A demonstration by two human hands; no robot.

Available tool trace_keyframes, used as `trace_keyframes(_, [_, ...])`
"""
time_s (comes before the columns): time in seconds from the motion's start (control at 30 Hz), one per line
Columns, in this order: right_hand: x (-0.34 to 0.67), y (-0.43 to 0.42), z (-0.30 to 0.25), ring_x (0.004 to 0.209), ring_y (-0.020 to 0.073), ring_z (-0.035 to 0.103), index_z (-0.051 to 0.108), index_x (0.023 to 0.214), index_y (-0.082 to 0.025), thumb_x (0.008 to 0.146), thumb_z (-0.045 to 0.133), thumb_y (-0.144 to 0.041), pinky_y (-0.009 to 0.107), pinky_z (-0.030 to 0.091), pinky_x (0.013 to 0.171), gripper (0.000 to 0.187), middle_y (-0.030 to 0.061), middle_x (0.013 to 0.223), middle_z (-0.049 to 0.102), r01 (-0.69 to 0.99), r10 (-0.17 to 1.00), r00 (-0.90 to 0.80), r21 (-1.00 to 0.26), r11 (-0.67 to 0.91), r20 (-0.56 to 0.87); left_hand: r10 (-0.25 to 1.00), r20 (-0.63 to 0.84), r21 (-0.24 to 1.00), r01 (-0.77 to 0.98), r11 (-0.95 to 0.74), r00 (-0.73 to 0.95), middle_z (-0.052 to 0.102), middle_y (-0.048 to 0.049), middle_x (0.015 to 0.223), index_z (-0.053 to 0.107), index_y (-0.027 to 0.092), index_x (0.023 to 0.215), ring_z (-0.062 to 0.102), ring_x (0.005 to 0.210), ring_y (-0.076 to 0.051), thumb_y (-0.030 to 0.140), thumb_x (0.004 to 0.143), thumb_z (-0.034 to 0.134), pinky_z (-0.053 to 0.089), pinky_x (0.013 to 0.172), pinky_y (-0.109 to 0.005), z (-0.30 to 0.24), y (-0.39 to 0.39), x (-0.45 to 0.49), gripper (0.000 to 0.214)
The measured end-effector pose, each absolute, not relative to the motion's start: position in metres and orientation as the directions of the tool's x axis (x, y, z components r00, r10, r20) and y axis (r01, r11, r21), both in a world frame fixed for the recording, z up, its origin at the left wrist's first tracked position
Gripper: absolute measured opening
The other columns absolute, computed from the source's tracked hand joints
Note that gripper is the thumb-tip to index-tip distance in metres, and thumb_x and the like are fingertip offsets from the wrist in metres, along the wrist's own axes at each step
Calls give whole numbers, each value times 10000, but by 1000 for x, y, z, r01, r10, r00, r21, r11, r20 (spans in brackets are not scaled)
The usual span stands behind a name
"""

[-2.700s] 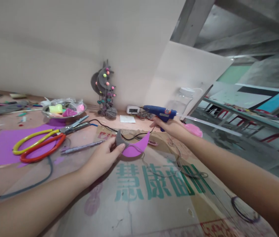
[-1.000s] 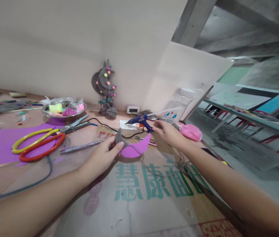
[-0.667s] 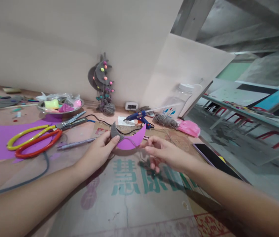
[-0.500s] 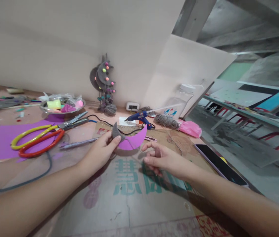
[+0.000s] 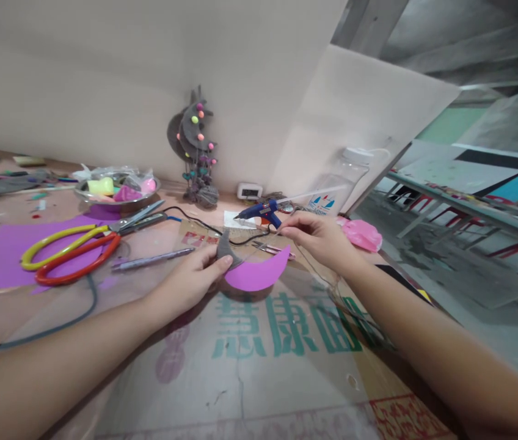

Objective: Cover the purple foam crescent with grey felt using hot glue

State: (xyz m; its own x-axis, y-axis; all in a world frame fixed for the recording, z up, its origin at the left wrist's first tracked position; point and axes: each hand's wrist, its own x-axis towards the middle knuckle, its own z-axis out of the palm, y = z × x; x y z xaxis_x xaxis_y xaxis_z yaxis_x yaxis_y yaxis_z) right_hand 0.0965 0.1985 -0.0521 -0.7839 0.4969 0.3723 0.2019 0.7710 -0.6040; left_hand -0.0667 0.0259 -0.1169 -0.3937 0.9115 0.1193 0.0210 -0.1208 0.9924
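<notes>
A purple crescent is held by its left end in my left hand, thumb in front and fingers behind. Grey yarn is wound closely around that end; the rest of the crescent shows bare purple. My right hand, raised above the crescent's right tip, pinches the thin grey yarn strand. The strand runs up from the wrapped end to those fingertips, and its slack trails down below the hand. A blue glue gun lies just behind the crescent.
Large scissors with yellow and red handles and a pen lie left of my hands. Behind are a metal bowl of bright materials, a grey crescent ornament, a small timer and a clear bottle. A pink bag is at right.
My right hand has risen up and right from beside the crescent, its loosely curled fingers now pinching the yarn. The strand is drawn out. My left hand keeps its hold, with the crescent slightly lower.
</notes>
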Motion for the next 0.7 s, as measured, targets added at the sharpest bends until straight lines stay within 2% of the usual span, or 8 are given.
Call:
trace_keyframes(0.13, [95, 204, -71, 700, 156, 579, 684, 887, -175, 802, 576, -366, 283, 453, 644, 236, 34, 815, 661, 272, 584, -754, -666, 695, 302, 965, 50, 985, -149, -91, -256, 432, 51, 508, 548, 181, 708, 413, 493, -107, 349, 815, 557, 320, 482, -208, -118, 26, -68, 199])
trace_keyframes(0.2, [95, 197, -77, 804, 173, 603, 668, 1031, -195, 805, 569, -309, 294, 476, 697, 272, 51, 1006, 665, 285, 577, -773, -670, 686, 263, 967, 50, 983, -157, -92, -251, 429, 53, 519, 560, 181, 745, 386, 480, -100, 344, 823, 552, 302, 475, -209, -118, 26, -67, 180])
trace_keyframes(0.27, [95, 185, -81, 887, 180, 611, 604, 1174, -230, 815, 561, -286, 283, 497, 705, 367, 51, 1197, 603, 245, 546, -814, -734, 633, 199, 967, 58, 986, -136, -94, -248, 441, 50, 545, 576, 182, 799, 370, 477, -97, 341, 828, 545, 290, 472, -212, -118, 25, -67, 165])
trace_keyframes(0.4, [95, 162, -91, 828, 167, 643, 464, 1304, -317, 840, 543, -314, 239, 511, 526, 471, 39, 1359, 480, 84, 430, -902, -957, 277, 45, 964, 67, 997, -20, -75, -259, 465, 38, 566, 594, 174, 853, 397, 514, -115, 358, 832, 525, 295, 494, -220, -117, 24, -68, 197])
trace_keyframes(0.47, [95, 157, -97, 846, 177, 646, 443, 1309, -316, 836, 551, -291, 250, 522, 536, 485, 57, 1315, 516, 28, 343, -939, -990, 135, 20, 962, 71, 997, 32, -64, -263, 464, 39, 561, 598, 168, 857, 405, 531, -121, 364, 835, 519, 299, 509, -220, -117, 24, -69, 213])
trace_keyframes(0.5, [95, 156, -100, 878, 180, 639, 458, 1294, -294, 832, 559, -271, 261, 530, 587, 474, 67, 1258, 556, 15, 316, -948, -992, 122, 24, 962, 74, 997, 45, -64, -263, 461, 41, 563, 597, 166, 863, 399, 531, -117, 363, 837, 518, 296, 510, -218, -118, 24, -69, 214])
trace_keyframes(0.6, [94, 156, -104, 846, 142, 613, 542, 1202, -218, 819, 577, -222, 252, 500, 689, 384, 58, 1013, 641, 46, 345, -937, -965, 259, 48, 966, 82, 996, 49, -72, -244, 438, 51, 571, 585, 167, 874, 355, 506, -101, 350, 846, 512, 273, 491, -212, -117, 24, -69, 199])
trace_keyframes(0.7, [93, 155, -104, 711, 106, 578, 632, 1011, -184, 769, 609, -186, 220, 460, 630, 244, 23, 849, 638, 111, 430, -899, -907, 407, 83, 968, 82, 996, 55, -70, -237, 433, 50, 578, 562, 168, 812, 334, 498, -96, 331, 847, 506, 260, 476, -208, -116, 24, -69, 176])
